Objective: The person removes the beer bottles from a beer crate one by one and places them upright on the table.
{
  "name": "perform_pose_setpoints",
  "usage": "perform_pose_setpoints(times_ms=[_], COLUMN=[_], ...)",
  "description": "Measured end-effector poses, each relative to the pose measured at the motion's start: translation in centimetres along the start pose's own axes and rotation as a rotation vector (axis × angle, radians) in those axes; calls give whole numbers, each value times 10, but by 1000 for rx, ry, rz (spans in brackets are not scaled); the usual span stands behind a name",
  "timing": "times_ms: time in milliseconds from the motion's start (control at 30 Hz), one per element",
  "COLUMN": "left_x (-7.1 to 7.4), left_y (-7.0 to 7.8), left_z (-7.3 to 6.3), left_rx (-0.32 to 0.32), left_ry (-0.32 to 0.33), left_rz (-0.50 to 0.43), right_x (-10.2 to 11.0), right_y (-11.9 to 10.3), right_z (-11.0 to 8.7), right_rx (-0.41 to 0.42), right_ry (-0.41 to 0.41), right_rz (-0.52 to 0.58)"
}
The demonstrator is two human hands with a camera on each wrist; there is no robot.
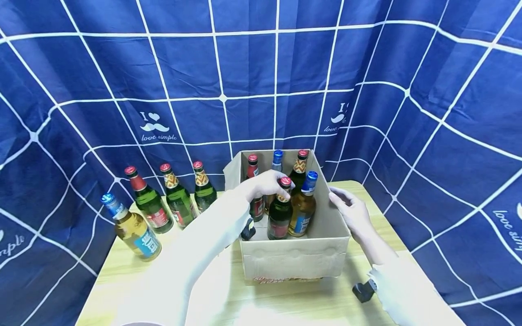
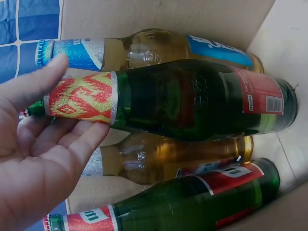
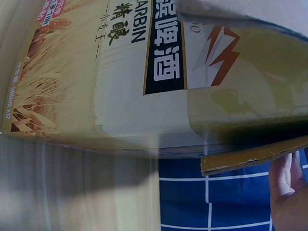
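Note:
My left hand (image 1: pixel 267 183) grips the neck of a green beer bottle (image 1: pixel 280 219) with a red cap and a red-and-gold neck label. The bottle stands nearly upright inside an open cardboard box (image 1: pixel 295 258). In the left wrist view, the thumb and fingers wrap the patterned neck label of this green bottle (image 2: pixel 178 98). At the box's right wall, my right hand (image 1: pixel 352 210) holds the upper edge. The right wrist view shows the right hand (image 3: pixel 291 192) at a cardboard flap (image 3: pixel 255 156), fingertips partly hidden.
Around the held bottle in the box are a blue-capped amber bottle (image 1: pixel 302 213) and several others. Left of the box stand a blue-capped clear bottle (image 1: pixel 138 235) and green bottles with red caps (image 1: pixel 152 208). A blue curtain (image 1: pixel 253 68) hangs behind the wooden table (image 1: pixel 367 194).

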State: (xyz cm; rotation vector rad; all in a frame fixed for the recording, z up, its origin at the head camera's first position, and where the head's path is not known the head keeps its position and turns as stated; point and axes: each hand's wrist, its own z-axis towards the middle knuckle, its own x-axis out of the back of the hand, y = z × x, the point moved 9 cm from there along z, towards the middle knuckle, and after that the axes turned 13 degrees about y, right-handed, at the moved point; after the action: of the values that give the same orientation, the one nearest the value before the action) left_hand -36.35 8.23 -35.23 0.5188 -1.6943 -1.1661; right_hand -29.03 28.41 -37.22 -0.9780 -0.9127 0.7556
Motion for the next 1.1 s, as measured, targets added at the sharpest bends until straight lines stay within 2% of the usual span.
perform_pose_setpoints(times_ms=[133, 333, 433, 533, 633, 733, 800, 967, 1100], left_x=[6, 21, 32, 43, 54, 66, 77, 118, 147], left_y=[-1, 1, 3, 9, 23, 42, 58, 97, 126], left_z=[3, 5, 5, 2, -5, -14, -22, -52, -85], left_rx=[-39, -100, -105, -115, -142, -213, -276, -423, -528], left_ry=[73, 247, 319, 368, 403, 448, 508, 710, 814], left_rz=[59, 253, 270, 226, 168, 98, 36, -129, -242], right_x=[-1, -2, -2, -2, -2, -2, -3, -2, -2], right_y=[1, 1, 2, 2, 1, 1, 1, 0, 1], right_z=[0, 0, 1, 1, 1, 1, 2, 2, 1], right_rx=[0, 2, 2, -1, -1, -8, -10, -6, -20], right_ry=[1, -9, -8, -6, -10, -13, -15, -12, -12], right_rz=[4, 13, 4, -4, -6, 0, 6, 6, -3])
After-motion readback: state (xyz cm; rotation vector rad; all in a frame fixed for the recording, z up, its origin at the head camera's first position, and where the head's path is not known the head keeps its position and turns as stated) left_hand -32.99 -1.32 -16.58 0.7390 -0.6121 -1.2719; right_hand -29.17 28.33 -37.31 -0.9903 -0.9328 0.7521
